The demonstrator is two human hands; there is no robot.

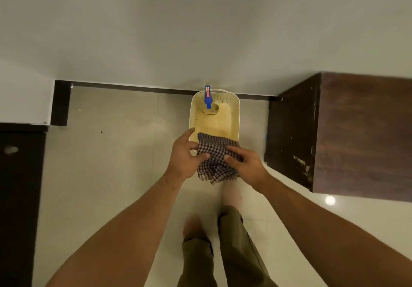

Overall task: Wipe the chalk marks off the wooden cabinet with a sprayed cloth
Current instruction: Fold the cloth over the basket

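The checked cloth [214, 160] hangs between both hands over the near end of the cream basket [236, 117]. It looks light and limp, likely to bunch, so it is best gathered into a pad by its edges. The left hand [185, 155] pinches its left side and the right hand [247, 164] its right. A blue-headed spray bottle [208, 99] stands at the basket's far end. Pale marks on the wooden cabinet [356, 130] may be chalk.

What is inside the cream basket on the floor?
A blue-headed spray bottle stands at the far end of the basket. The checked cloth, held by the left hand and right hand, covers the near end; anything beneath is hidden.
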